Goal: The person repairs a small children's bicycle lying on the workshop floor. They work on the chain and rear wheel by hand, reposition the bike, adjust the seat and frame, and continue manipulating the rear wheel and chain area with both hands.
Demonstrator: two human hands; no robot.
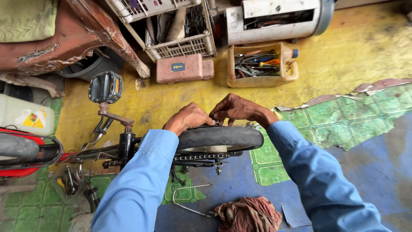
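my left hand (187,118) lies curled over the small bicycle wheel's tyre (223,138) above the chain (199,157), my right hand (235,108) pinching something unseen at its top; firm grippy rubber, i judge, best held across the tread.

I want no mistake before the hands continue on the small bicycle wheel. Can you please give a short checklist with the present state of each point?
1. Left hand rests on the tyre: ok.
2. Right hand fingertips pinch at the tyre's far edge: ok; what they grip, cannot tell.
3. Chain sits along the wheel's underside: ok.
4. Pedal stands away from both hands: ok.
5. Tool tray is on the floor beyond the wheel: ok.
6. Rag lies near the person: ok.
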